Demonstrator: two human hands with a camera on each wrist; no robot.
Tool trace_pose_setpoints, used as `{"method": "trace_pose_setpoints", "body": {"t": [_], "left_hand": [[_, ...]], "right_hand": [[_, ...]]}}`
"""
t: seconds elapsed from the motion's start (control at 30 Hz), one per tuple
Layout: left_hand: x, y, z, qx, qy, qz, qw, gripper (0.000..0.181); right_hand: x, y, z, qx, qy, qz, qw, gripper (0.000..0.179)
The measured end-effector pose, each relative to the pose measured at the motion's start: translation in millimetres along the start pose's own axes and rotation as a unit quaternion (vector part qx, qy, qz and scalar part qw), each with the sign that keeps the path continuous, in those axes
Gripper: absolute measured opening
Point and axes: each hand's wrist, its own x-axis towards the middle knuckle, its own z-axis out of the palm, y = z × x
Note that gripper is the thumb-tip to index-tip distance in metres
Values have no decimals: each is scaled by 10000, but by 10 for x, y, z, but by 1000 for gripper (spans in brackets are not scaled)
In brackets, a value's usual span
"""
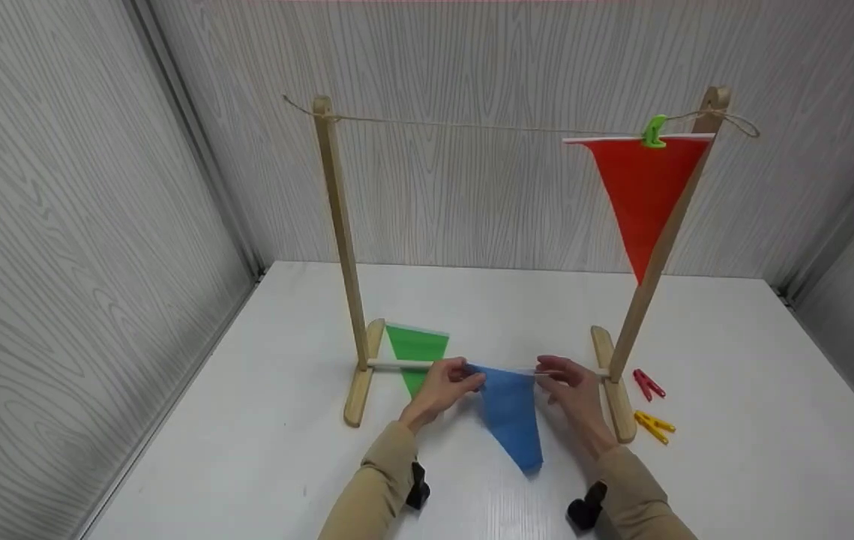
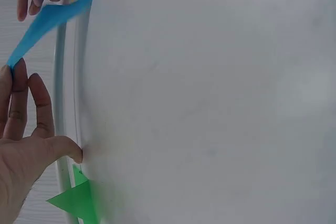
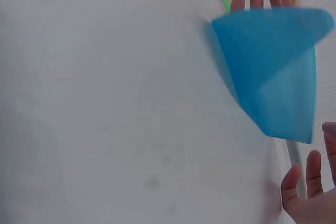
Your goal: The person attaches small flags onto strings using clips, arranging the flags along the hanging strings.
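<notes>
A blue triangular pennant (image 1: 510, 411) hangs between both hands, low over the white table, its lower tip toward me. Its upper left corner is pinched by my left hand (image 1: 441, 386), thumb against fingers; the left wrist view shows the cloth (image 2: 50, 17) running up from those fingertips. My right hand (image 1: 573, 390) has thumb and fingertips at the upper right corner. From the right wrist view the pennant (image 3: 273, 66) is folded over along one side, and that hand's fingers (image 3: 313, 174) are only partly in frame. A green pennant (image 1: 418, 345) lies beyond my left hand.
A wooden stand has a left post (image 1: 340, 232), a right post (image 1: 670, 232) and a low crossbar (image 1: 400, 364). On its string (image 1: 471, 125) hangs a red pennant (image 1: 648, 187) under a green clip (image 1: 654, 133). Red (image 1: 648, 384) and yellow (image 1: 654, 426) clothespins lie right.
</notes>
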Motion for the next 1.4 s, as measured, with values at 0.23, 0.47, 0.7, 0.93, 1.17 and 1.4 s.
{"method": "trace_pose_setpoints", "body": {"t": [0.23, 0.47, 0.7, 0.93, 1.17, 1.4], "left_hand": [[2, 23, 12, -49, 164, 39, 9998, 20], [3, 25, 23, 204, 292, 316, 9989, 23], [7, 8, 24, 403, 322, 342, 9981, 23], [-10, 21, 36, 216, 325, 273, 9989, 22], [-2, 45, 59, 19, 1034, 132, 9946, 24], [-2, 104, 59, 33, 1502, 103, 9886, 20]], "right_hand": [[7, -16, -18, 105, -249, 325, 9991, 36], [39, -66, -49, 139, -577, 962, 9936, 40], [63, -83, -57, 269, -498, 1117, 9921, 44], [61, -129, -35, 457, -219, 961, 9941, 36], [24, -175, -7, 420, -144, 663, 9968, 32], [-46, -195, -141, 11, -286, 369, 9989, 41]]}}
